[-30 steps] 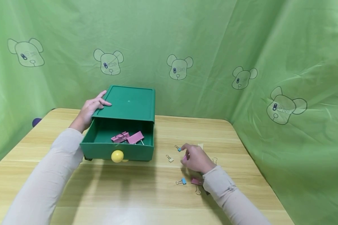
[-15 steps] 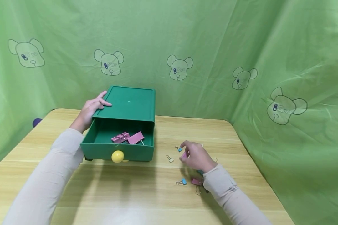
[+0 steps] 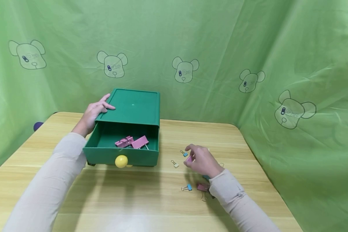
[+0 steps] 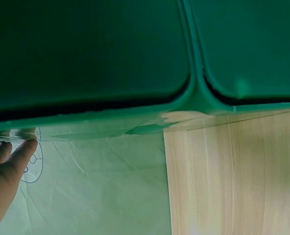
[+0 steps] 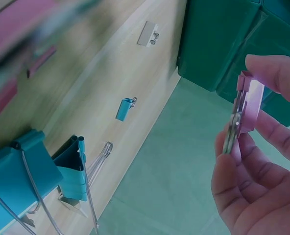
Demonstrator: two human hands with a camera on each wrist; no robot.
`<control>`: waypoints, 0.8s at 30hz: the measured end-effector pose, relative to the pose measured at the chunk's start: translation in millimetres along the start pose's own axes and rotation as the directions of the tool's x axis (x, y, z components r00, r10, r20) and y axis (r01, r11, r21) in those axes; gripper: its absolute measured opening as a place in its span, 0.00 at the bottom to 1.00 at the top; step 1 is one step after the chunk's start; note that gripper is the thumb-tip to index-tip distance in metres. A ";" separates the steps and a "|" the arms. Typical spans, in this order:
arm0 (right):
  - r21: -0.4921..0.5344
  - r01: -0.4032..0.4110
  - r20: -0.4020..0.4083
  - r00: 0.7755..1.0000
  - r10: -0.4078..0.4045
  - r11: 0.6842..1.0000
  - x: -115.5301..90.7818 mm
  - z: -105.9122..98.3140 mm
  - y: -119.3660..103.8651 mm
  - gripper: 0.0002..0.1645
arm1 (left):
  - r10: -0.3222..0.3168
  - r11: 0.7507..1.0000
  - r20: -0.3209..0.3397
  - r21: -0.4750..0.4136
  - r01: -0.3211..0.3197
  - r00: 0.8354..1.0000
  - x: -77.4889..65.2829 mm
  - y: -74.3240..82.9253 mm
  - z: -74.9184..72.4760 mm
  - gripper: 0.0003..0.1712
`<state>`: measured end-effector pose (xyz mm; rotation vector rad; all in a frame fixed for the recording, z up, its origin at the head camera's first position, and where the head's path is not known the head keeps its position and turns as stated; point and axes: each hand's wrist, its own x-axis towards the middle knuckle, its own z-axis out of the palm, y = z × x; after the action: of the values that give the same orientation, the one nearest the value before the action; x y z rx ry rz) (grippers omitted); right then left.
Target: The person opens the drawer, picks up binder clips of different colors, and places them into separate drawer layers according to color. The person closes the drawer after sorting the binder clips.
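Note:
My left hand (image 3: 92, 114) rests on the left side and top edge of a green box (image 3: 133, 106). The box's drawer (image 3: 102, 156), with a yellow knob (image 3: 121, 161), is pulled out and holds a pink binder clip (image 3: 140, 142) beside another. Fingers (image 4: 20, 156) of this hand show against the box side in the left wrist view. Right of the box, my right hand (image 3: 202, 160) pinches a pink binder clip (image 5: 253, 105) between thumb and fingers. Close by lie a small blue binder clip (image 3: 185, 154) and a cream one (image 3: 175, 164).
Nearer the front lie another small blue clip (image 3: 189, 187) and a large pink clip (image 3: 202, 187). Large teal clips (image 5: 20, 171) show in the right wrist view. Part of the pile is hidden under my right sleeve (image 3: 227, 188). A green curtain (image 3: 214, 42) stands around the table.
My right hand has shifted slightly left and away from me with the pink binder clip. My left hand stays on the box, and the drawer has not moved.

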<state>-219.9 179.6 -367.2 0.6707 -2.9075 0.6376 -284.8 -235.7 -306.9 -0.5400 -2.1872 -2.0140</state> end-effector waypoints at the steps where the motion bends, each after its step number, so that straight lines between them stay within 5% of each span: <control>1: 0.001 0.001 -0.001 1.000 -0.001 1.000 0.1 -0.4 -0.2 0.25 | -0.001 1.000 0.001 0.000 0.001 1.000 0.0 0.0 0.1 0.24; 24: 0.027 0.009 -0.042 0.999 -0.007 1.000 1.4 -5.0 -4.3 0.25 | 0.006 1.000 -0.002 0.005 -0.006 1.000 0.3 0.0 -0.2 0.24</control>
<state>-219.3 177.6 -360.8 0.6633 -2.8611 0.6825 -285.1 -235.8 -306.8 -0.5434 -2.1863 -2.0041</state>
